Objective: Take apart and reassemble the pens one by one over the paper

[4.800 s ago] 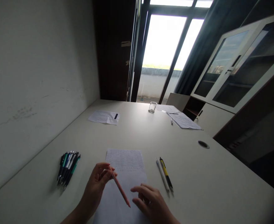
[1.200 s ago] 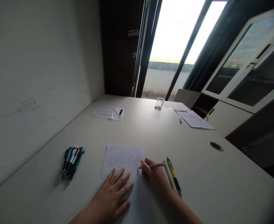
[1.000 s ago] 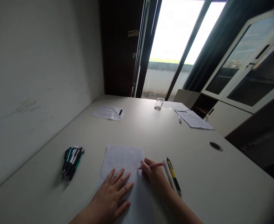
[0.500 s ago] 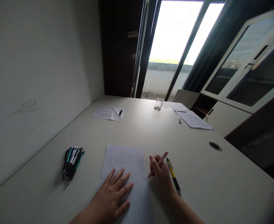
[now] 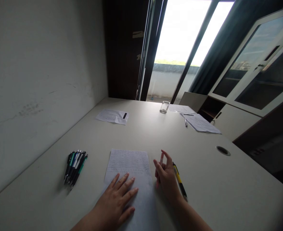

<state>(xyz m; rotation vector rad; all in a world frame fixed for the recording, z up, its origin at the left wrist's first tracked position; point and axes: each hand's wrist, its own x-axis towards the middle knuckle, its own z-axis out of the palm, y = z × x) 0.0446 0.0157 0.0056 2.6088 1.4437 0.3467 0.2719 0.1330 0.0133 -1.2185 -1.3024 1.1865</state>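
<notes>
My left hand (image 5: pixel 118 199) lies flat with spread fingers on a sheet of paper (image 5: pixel 129 160) covered in handwriting at its top. Just right of the sheet, my right hand (image 5: pixel 165 175) holds a pink pen (image 5: pixel 161 158) between its fingers, its index finger raised and bent. The pen stands nearly upright in the view, partly hidden by the fingers. Beside that hand, a yellow and black pen (image 5: pixel 180 181) lies on the table.
Several pens (image 5: pixel 75 168) lie bunched at the left. Farther back are a sheet (image 5: pixel 112 116), a glass (image 5: pixel 164 107), stacked papers (image 5: pixel 201 123) and another pen (image 5: pixel 185 122). A round table hole (image 5: pixel 223 150) is at the right, a wall (image 5: pixel 40 80) at the left.
The pink pen has turned from a slant to nearly upright, and my right index finger has lifted. My left hand has stayed in place on the sheet.
</notes>
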